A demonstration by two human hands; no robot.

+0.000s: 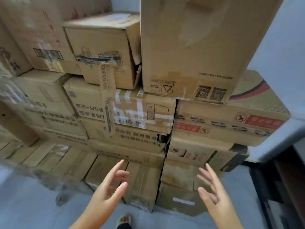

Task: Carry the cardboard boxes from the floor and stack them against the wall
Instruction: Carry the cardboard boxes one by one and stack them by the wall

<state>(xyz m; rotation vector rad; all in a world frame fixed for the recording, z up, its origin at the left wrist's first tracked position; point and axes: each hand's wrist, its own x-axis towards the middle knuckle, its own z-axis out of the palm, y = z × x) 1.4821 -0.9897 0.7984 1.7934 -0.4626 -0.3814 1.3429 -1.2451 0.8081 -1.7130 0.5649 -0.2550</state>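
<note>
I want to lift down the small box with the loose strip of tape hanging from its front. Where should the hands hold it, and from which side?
Probably take the small box from the front, the left hand on its left face, the right hand under its front bottom edge. Its right side is split and pressed against the tall box, so there is no room there. Do not pull the hanging tape strip.

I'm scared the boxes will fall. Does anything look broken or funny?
Yes. A loose cardboard strip dangles down from the small upper box, whose right side is split open. Lower down, a middle box has a torn, crushed corner.
</note>
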